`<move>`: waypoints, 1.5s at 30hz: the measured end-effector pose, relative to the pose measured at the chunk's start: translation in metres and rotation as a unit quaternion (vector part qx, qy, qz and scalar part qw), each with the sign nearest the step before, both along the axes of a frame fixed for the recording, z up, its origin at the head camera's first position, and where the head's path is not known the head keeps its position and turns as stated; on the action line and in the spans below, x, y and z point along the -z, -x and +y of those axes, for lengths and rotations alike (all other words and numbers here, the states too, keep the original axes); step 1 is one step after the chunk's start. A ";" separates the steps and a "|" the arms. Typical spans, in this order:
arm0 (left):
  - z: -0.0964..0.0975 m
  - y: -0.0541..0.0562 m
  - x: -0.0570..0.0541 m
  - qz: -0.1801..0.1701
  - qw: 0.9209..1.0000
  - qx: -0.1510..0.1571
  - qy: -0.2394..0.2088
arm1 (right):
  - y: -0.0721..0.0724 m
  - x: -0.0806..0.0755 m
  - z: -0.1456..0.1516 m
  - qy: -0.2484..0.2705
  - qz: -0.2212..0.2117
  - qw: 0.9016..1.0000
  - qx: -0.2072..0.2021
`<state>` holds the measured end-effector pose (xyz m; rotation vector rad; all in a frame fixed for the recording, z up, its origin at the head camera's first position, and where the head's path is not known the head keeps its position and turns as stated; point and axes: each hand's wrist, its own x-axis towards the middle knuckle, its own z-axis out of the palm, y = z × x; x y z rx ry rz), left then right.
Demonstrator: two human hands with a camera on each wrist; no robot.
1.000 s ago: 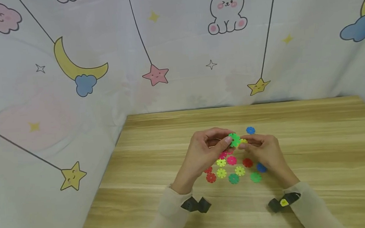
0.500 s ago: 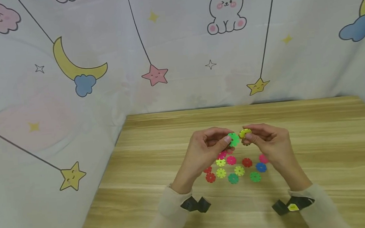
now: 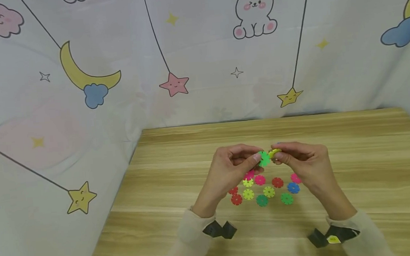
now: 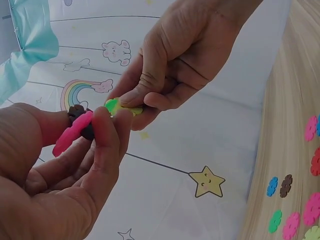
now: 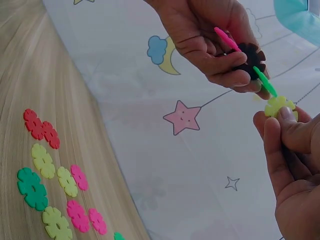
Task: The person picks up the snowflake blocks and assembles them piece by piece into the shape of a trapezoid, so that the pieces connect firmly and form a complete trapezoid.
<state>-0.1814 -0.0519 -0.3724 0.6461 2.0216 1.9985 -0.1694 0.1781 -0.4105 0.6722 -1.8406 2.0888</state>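
My left grip point(image 3: 231, 169) pinches joined discs point(image 5: 257, 54), my right grip point(image 3: 305, 160) a yellow disc point(image 5: 273, 107); I see more discs point(image 3: 268, 192) on the tabletop point(image 3: 168, 166).

A notched black disc point(image 5: 256, 55) holds a pink disc point(image 5: 227, 39) and, edge at a yellow disc point(image 5: 278, 106), a green disc point(image 5: 266, 82).

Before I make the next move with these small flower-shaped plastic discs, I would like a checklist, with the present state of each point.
1. Left hand holding the joined notched plastic pieces, namely pink disc, black disc and bright green disc: ok.
2. Right hand pinching the notched yellow plastic disc: ok.
3. Green and yellow rims brought close together: ok.
4. Their slots lined up: cannot tell, too small.
5. Yellow disc pushed fully into green: not ok, only the edges seem to meet.
6. Spare red plastic disc lying on the wood-grain table: ok.
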 end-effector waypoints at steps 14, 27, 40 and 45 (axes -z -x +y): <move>0.000 0.001 0.001 0.010 1.000 0.013 0.011 | -0.001 0.001 -0.002 -0.015 0.030 0.999 -0.005; 0.001 0.000 0.001 0.004 1.000 0.017 0.008 | -0.001 0.002 -0.003 -0.029 0.043 0.999 0.004; 0.000 0.000 0.001 0.006 1.000 0.025 0.003 | -0.002 -0.001 -0.004 -0.036 0.044 0.998 0.009; -0.001 0.000 0.001 0.003 1.000 0.025 0.003 | -0.002 -0.001 -0.005 -0.040 0.044 0.998 0.011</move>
